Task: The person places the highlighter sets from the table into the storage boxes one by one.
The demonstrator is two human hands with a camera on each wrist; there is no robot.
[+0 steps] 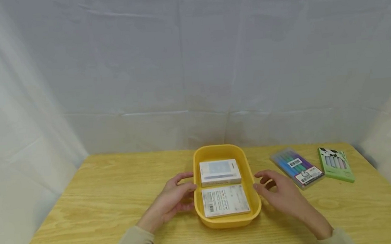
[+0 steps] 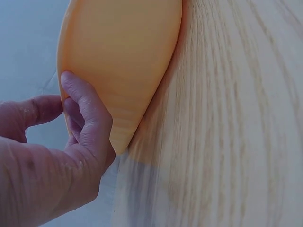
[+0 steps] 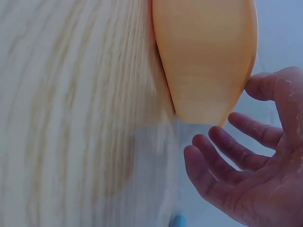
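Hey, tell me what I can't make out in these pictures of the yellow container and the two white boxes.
- Head: the print on the front white box, too small to read.
- Head: the floor of the yellow container beneath both boxes, hidden by them.
- Left and right wrist: the container's inside, hidden behind its outer wall.
- Right wrist: what the blue thing is, cut off by the bottom edge.

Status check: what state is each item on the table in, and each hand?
Yellow tray: upright on the table, holding two boxes
Far box: lying flat, looks closed
Near box: lying flat, printed face up
Pen pack: lying flat, pens inside
Green pack: lying flat, window up
Left hand: pinches tray rim
Right hand: thumb against rim
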